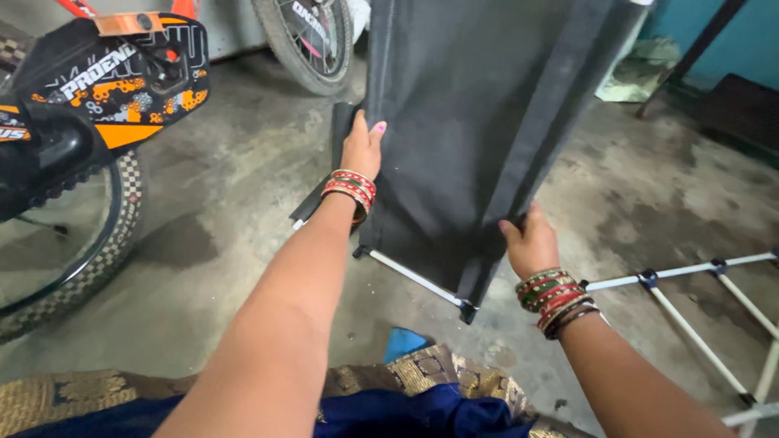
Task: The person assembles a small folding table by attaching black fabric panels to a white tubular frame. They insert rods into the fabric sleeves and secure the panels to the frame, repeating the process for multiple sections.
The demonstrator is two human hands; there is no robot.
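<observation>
Head view: black fabric cover (462, 138) stands upright straight ahead on a white tube frame (414, 277), its long axis running top to bottom. Left hand (362, 146) pinches its left edge higher up; right hand (531, 243) grips the right edge lower, nearer the person.

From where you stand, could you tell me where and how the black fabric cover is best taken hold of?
Probably by its two long side edges. The black fabric cover hangs upright on white rods, its broad face toward the camera, so come in from the front. The left hand grips the left edge, the right hand pinches the right seam lower down. A grip spread across both edges should keep it from swinging.
</observation>
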